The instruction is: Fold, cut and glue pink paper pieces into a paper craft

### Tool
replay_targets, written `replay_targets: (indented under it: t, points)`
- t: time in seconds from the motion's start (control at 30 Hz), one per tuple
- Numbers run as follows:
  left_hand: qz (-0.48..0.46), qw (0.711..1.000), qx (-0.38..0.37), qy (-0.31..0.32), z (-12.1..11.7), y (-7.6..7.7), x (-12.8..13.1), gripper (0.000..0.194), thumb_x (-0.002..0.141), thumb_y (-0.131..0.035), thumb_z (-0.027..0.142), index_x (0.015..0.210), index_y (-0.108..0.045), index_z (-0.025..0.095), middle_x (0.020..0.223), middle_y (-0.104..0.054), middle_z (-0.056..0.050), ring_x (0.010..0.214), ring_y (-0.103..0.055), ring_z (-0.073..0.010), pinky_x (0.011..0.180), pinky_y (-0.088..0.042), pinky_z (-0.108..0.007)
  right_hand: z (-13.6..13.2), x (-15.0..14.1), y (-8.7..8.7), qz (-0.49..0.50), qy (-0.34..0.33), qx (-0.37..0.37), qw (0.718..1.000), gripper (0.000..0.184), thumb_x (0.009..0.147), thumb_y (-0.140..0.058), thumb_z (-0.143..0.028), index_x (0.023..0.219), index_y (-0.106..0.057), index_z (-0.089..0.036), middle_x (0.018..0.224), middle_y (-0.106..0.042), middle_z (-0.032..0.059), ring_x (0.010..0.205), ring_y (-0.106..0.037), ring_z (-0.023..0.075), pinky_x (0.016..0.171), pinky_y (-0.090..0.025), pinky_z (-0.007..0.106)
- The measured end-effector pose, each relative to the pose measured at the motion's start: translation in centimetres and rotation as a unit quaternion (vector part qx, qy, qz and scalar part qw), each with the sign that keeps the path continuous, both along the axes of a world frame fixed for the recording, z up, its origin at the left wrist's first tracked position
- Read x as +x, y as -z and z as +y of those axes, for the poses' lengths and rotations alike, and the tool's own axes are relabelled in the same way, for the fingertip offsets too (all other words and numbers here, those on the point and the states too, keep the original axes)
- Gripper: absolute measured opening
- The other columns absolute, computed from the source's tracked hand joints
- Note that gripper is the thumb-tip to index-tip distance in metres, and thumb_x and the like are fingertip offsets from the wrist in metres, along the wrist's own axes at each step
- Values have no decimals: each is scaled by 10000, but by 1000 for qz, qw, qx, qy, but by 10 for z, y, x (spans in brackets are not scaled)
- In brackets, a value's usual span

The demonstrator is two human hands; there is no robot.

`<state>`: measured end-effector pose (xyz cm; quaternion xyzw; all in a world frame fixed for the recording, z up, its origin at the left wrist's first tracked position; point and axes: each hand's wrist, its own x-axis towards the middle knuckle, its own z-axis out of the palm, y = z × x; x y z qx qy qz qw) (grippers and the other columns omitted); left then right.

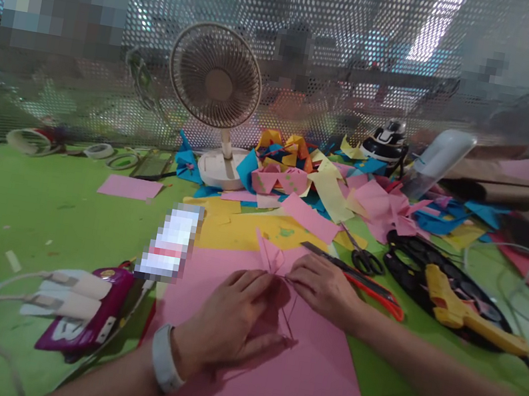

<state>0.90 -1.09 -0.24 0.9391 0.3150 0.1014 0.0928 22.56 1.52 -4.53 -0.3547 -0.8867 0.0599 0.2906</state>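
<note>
A folded piece of pink paper with pointed tips lies over a large pink sheet. My left hand, with a pale band at the wrist, bends its fingers over the folded piece and holds its left side. The left thumb stretches toward the lower edge of the piece. From the right, my right hand pinches the same folded paper near its middle. Both sets of fingertips almost meet and hide part of the folds. Just beyond the right hand lie a utility knife with an orange handle and dark scissors.
A phone and a purple power strip with plugs are at left. A yellow glue gun rests on a black tray at right. Behind stand a fan, heaped paper scraps, and a perforated screen.
</note>
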Motion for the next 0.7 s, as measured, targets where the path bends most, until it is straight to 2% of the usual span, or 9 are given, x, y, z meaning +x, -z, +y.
replay_targets:
  t: [0.33, 0.57, 0.7]
  points:
    - [9, 1000, -4, -1, 0, 0, 0, 566, 829, -382, 588, 1126, -530, 129, 1227, -503, -128, 1102, -458, -266, 941, -363, -414, 1, 5, -4, -11, -45, 22, 999, 123, 853, -519, -180, 887, -637, -193, 828, -626, 40, 780, -559, 150, 728, -450, 306]
    - [3, 1000, -5, -9, 1, 2, 1, 553, 838, -409, 537, 1227, -435, 145, 1207, -513, -113, 1076, -460, -256, 922, -358, -417, -1, 4, -7, -25, -46, 29, 998, 127, 850, -518, -165, 886, -637, -190, 830, -631, 47, 782, -563, 154, 722, -452, 310]
    - [6, 1000, -4, -13, 2, 4, 2, 559, 826, -397, 572, 1209, -455, 169, 1213, -481, -111, 1054, -442, -264, 911, -348, -430, -1, 4, -6, -16, -44, 30, 998, 129, 853, -517, -176, 909, -632, -189, 829, -639, 48, 786, -571, 160, 726, -461, 321]
